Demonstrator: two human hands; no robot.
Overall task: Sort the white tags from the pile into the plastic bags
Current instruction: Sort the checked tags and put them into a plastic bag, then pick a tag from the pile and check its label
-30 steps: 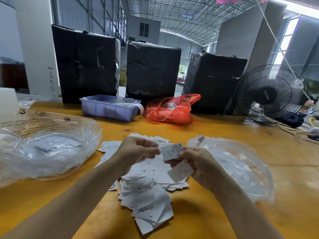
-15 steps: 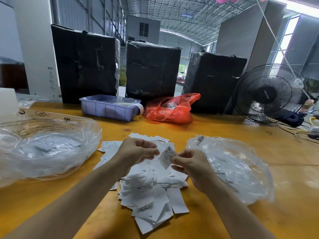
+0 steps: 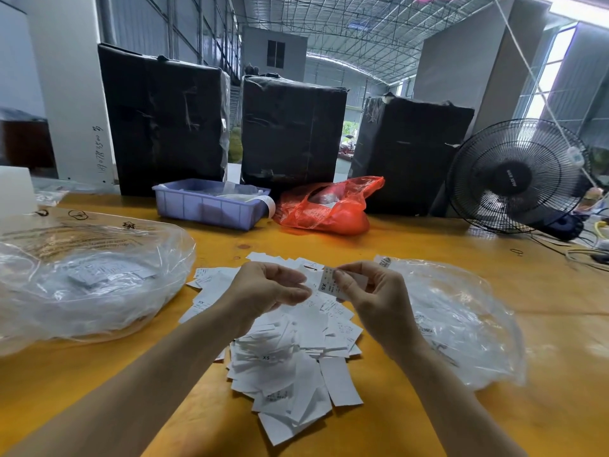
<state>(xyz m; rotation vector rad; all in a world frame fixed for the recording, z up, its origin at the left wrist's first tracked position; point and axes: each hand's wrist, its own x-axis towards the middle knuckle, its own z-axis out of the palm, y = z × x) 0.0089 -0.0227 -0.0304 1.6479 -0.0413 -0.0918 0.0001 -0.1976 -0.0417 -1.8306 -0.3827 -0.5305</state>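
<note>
A person's two bare hands hover above a loose pile of white tags (image 3: 290,351) on a yellow bench (image 3: 543,374). Since a second ago the right hand (image 3: 372,291) has let a second, blank tag drop onto the pile and turned the remaining one up to read. It now pinches this single tag (image 3: 326,283), printed "XS", between thumb and forefinger. The left hand (image 3: 267,291), fingers curled together, sits just beside the tag at its 9 o'clock; whether it grips anything, I cannot tell. This suggests the size is being checked before choosing a bag. A crumpled clear plastic bag (image 3: 461,318) lies at 3 o'clock of the hands, near the right wrist. A larger clear bag (image 3: 99,275), already holding some tags, lies at 9 o'clock, well apart. Most tags appear unsorted.
</note>
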